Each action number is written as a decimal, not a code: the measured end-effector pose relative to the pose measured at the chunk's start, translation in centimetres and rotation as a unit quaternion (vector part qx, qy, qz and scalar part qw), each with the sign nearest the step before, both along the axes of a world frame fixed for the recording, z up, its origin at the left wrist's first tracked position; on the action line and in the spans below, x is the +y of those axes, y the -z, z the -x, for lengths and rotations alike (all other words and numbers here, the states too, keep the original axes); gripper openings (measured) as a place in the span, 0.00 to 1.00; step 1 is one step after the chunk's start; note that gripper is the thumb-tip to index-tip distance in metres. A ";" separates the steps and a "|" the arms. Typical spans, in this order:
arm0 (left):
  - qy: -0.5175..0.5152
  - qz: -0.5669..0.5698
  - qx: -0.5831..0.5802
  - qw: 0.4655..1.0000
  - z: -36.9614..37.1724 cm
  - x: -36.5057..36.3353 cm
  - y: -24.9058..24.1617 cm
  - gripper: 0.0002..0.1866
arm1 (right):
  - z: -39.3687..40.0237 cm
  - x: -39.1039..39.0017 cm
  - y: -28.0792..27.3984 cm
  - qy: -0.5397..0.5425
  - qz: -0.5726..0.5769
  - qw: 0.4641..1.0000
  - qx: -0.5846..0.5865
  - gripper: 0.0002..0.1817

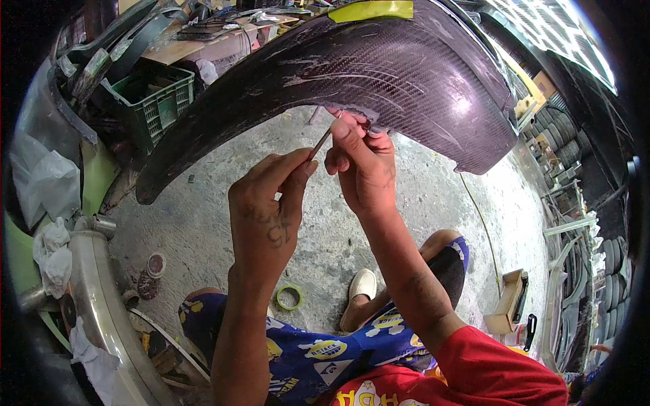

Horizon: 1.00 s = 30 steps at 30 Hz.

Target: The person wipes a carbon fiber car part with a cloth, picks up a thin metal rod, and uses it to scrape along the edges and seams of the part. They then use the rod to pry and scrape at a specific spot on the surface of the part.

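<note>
A large dark carbon-fibre panel (pixel 406 88), curved and scratched, arches across the upper middle of the view. My left hand (pixel 267 193) is closed in a pinch on a thin dark stick (pixel 321 143), which slants up to the right. The upper end of the stick passes behind the thumb of my right hand (pixel 365 159). Closed at the panel's rough lower edge, my right hand has its fingers curled against that edge, partly hidden by the thumb. Yellow-green tape (pixel 372 11) is stuck along the panel's top.
A green crate (pixel 152 101) stands at the left, near plastic-wrapped parts. A metal pipe-like part (pixel 101 304) lies at lower left. On the concrete floor sit a tape roll (pixel 289 297) and a cardboard box (pixel 506 303). Shelves of dark rolls (pixel 558 139) line the right.
</note>
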<state>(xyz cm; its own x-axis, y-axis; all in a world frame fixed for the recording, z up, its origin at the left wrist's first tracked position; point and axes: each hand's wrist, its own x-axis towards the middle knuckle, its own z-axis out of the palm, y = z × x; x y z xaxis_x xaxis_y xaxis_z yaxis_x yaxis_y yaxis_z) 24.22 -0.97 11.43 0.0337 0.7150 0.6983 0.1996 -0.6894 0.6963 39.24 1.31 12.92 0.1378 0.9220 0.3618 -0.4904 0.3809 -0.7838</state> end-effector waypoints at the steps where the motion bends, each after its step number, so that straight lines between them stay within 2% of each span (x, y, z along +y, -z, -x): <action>1: 0.005 0.000 -0.010 1.000 0.0 0.0 0.1 0.08 | -0.1 0.1 0.1 0.000 0.000 1.000 0.000 0.10; 4: 0.013 0.067 0.004 0.998 0.4 -0.4 -0.3 0.10 | -0.3 0.2 0.2 -0.009 -0.007 1.000 -0.004 0.12; 7: 0.012 0.067 0.021 0.997 0.6 -0.5 -0.4 0.10 | 0.0 0.1 0.1 0.002 0.000 1.000 -0.006 0.14; 19: 0.022 0.057 0.026 0.998 0.2 -0.4 -0.4 0.12 | -0.1 0.1 0.1 -0.003 0.000 1.000 -0.005 0.10; 30: 0.037 0.071 0.009 0.997 -0.3 -0.5 -0.3 0.12 | -0.3 0.1 0.2 0.007 0.010 1.000 -0.027 0.14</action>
